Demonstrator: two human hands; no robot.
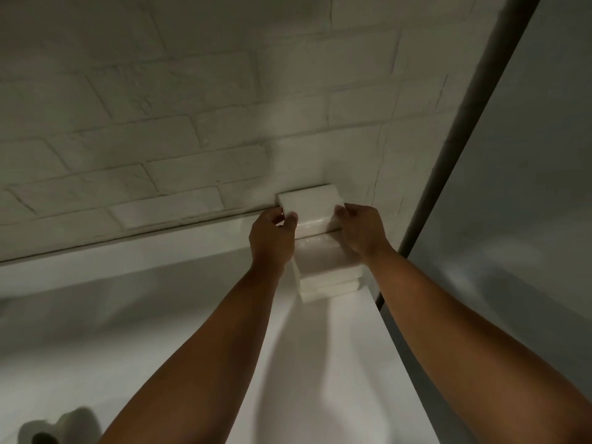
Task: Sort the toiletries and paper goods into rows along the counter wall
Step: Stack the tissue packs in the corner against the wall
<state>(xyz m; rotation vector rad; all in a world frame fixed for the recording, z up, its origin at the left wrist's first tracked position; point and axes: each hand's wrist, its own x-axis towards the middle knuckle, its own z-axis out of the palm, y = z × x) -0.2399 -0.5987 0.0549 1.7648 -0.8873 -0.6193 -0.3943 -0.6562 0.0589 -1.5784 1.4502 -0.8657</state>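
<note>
Far down in the near-left corner sat a white toilet paper roll with a dark core, blurred and cut off by the picture's edge, resting on the smooth white counter. Beyond the counter rose the white painted brick wall.

Moving right, the left hand was up at the far edge of the counter, fingers and thumb curled round the left end of a flat white rectangular pack of paper tissues. That pack lay level, its far edge right against the foot of the wall, on top of another glossy white pack. Just on the near side, touching it, sat a low stack of similar white paper packs, partly hidden by both wrists.

Then the right hand, mirroring the left: fingertips bent over the right end of the same top pack, so it was pinched between both hands.

Furthest right, a grey upright post ran along the counter's end, with a plain pale panel beyond it.
</note>
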